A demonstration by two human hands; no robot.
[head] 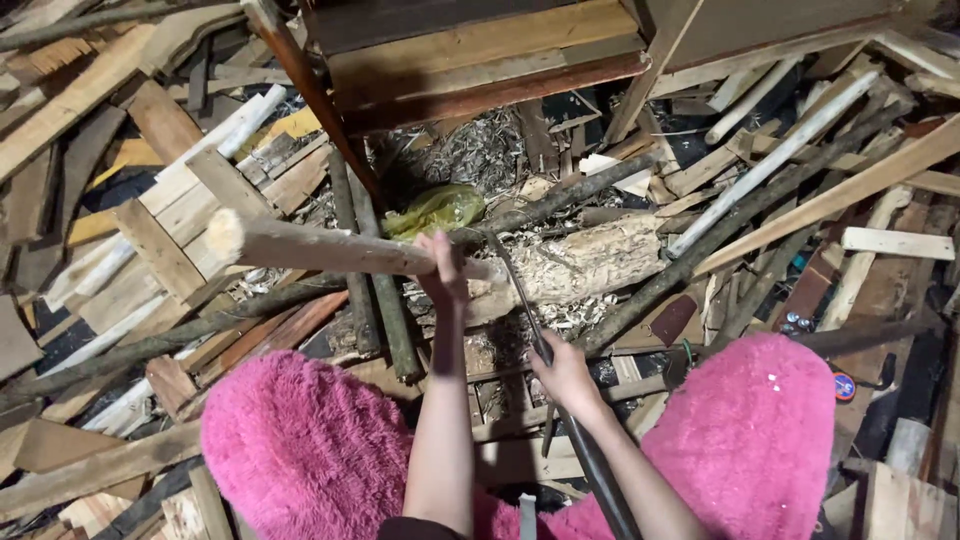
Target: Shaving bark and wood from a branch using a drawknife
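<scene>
Two bare hands work over a floor buried in scrap wood. The left hand (445,268) is closed around a pale, peeled wooden stick (310,246) that runs out to the left, its blunt cut end pointing that way and its near part laid across a thick, rough log (590,262). The right hand (566,372), nearer than the left and a little to its right, is wrapped around the dark handle of a long blade (520,300), a machete-like tool whose narrow metal edge slants up and away toward the stick and reaches it just right of the left hand. Whether the edge actually touches the wood cannot be told. Pale shavings (560,318) lie scattered around the log. Just beyond the left hand sits a crumpled yellow-green plastic bag (436,208), close to the stick. Near the bottom, both knees are covered in fluffy pink fabric (300,450), one on each side of the forearms. Far across the top stands a piece of dark brown wooden furniture (480,50) with a slanting leg. Planks, offcuts and thin dark branches (180,338) lie crisscrossed everywhere around, with a long white pole (775,155) leaning on the far right.
</scene>
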